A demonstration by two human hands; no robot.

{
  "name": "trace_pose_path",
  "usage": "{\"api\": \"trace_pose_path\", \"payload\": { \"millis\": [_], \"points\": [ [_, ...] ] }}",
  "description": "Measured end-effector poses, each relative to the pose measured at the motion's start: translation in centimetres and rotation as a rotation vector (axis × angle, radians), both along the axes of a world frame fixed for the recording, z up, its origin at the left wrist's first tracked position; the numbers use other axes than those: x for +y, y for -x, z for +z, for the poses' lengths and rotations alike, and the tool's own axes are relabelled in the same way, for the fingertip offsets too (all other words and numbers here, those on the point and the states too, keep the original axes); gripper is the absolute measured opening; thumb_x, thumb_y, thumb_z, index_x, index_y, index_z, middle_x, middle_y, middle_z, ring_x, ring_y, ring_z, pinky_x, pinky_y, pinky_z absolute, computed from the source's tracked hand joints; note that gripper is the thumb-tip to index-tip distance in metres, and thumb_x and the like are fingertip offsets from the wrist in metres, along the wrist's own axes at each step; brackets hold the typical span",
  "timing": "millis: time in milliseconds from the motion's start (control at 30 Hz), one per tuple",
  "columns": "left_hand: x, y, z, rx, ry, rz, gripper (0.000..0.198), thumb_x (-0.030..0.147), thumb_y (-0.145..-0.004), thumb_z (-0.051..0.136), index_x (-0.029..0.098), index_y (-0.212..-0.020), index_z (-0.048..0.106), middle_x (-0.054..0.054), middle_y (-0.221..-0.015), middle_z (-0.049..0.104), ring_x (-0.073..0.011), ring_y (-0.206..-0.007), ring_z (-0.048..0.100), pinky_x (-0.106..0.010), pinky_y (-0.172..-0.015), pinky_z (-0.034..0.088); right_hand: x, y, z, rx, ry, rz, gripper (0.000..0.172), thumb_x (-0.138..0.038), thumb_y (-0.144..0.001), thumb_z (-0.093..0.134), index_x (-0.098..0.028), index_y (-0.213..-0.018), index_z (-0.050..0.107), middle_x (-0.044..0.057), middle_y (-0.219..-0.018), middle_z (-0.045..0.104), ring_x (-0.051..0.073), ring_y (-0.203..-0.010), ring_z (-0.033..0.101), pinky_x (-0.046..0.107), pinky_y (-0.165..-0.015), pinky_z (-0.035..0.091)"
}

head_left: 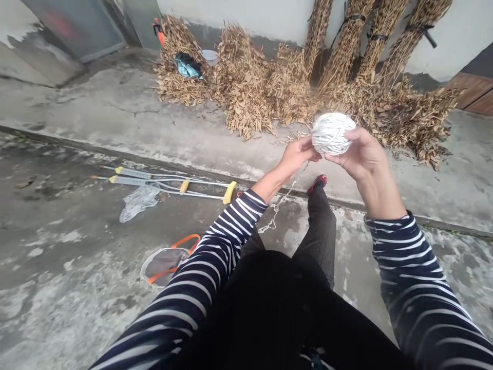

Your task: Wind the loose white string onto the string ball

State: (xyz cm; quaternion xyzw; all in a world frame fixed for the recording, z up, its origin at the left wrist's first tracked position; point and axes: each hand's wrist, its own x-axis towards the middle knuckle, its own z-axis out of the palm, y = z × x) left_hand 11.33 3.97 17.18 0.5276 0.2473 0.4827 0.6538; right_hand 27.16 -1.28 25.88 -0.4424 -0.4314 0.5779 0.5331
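Note:
A round ball of white yarn (333,134) is held up in front of me. My right hand (367,158) grips it from the right, thumb on its side and fingers beneath. At the ball's lower left, my left hand (297,155) is closed in a pinch on the yarn, its fingertips close against the ball. From there a loose yarn strand (275,208) hangs down past my legs, kinked and looped toward its lower end. What exactly lies between the left fingertips is partly hidden.
Dry plant bundles (246,82) lean along the wall, dead leaves around them. A pair of crutches (169,182) lies at left beside a clear plastic bag (138,203). Nearer is a bag with orange handles (164,264). A low concrete step edge (348,205) crosses by my foot.

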Motion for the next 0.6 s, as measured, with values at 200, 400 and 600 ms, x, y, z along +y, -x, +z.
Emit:
{"api": "trace_pose_path", "payload": {
  "millis": [200,400,600],
  "points": [
    [-0.5,1.7,0.3,0.135,0.005,-0.124,0.024,0.027,-0.086,0.087,0.009,-0.095,0.074,-0.002,-0.072,0.072,-0.009,-0.059,0.064,-0.026,-0.071,0.055,-1.4,-1.5,-1.5,0.135,0.054,0.049,0.054,-0.029,-0.061,0.077,-0.023,-0.114,0.068,0.001,-0.1,0.077,0.018,-0.082,0.071,0.024,-0.052,0.063],
    [-1.1,2.3,0.4,0.193,0.028,-0.152,0.014,0.019,-0.093,0.078,0.008,-0.088,0.07,0.0,-0.063,0.069,-0.0067,-0.048,0.06,-0.019,-0.055,0.047,-2.7,-1.7,-3.9,0.281,-0.07,0.058,0.058,-0.031,-0.065,0.075,-0.031,-0.122,0.066,-0.002,-0.101,0.077,0.017,-0.078,0.068,0.022,-0.048,0.057],
    [-3.0,2.5,-0.7,0.247,0.11,-0.154,0.016,0.002,-0.093,0.06,0.009,-0.08,0.066,0.002,-0.061,0.068,-0.0049,-0.047,0.06,-0.016,-0.051,0.046,-3.0,-1.9,-4.1,0.322,-0.107,0.116,0.06,-0.026,-0.067,0.078,-0.03,-0.126,0.064,-0.001,-0.097,0.076,0.018,-0.08,0.07,0.025,-0.055,0.061]
  ]
}}
